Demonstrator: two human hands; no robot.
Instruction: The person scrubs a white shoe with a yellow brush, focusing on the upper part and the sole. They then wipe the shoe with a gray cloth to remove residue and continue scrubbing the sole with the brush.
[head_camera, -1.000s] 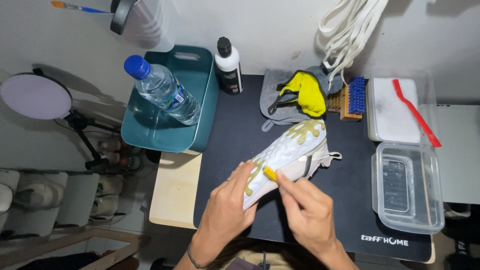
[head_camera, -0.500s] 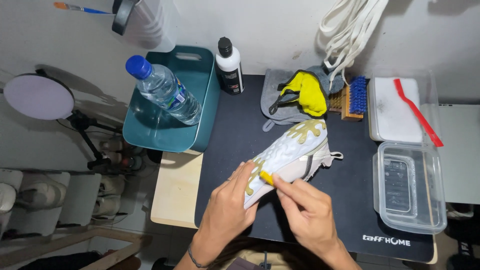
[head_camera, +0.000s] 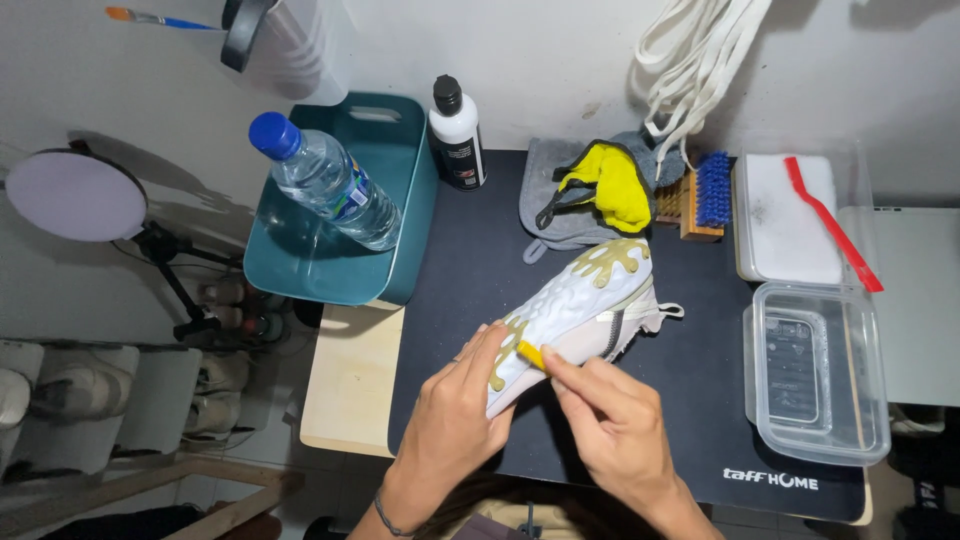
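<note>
While the left hand (head_camera: 455, 420) grips the toe end of the white shoe (head_camera: 575, 315) and holds it sole-up above the black mat (head_camera: 480, 270), the right hand (head_camera: 610, 425) pinches a small yellow tool (head_camera: 531, 354) and presses its tip against the sole near the toe. Both hands are closed, each on its own thing, and they are very near to each other.

I think the main risk is a slip. The tool tip works just beside the left fingers (head_camera: 487, 345), so a hard push could drive it off the sole and into them. The shoe is supported only at the toe, and its heel hangs free, so it could twist in the grip. Whether the tool is sharp, I cannot tell.

The table (head_camera: 350, 390) is small and crowded. A teal basket (head_camera: 410, 230) with a water bottle (head_camera: 325, 182) inside stands at the left, partly over the edge. A black-and-white bottle (head_camera: 457, 135) stands at the back, near a grey cloth (head_camera: 550, 205) with a yellow piece (head_camera: 610, 185) and a blue brush (head_camera: 705, 195). At the right are a clear plastic box (head_camera: 815, 375) and a second container (head_camera: 790, 215) with a red brush (head_camera: 830, 220). White laces (head_camera: 700, 50) hang on the wall (head_camera: 560, 60). Down on the left stand a round lamp (head_camera: 72, 193) and some shoes on the floor (head_camera: 130, 395).
</note>
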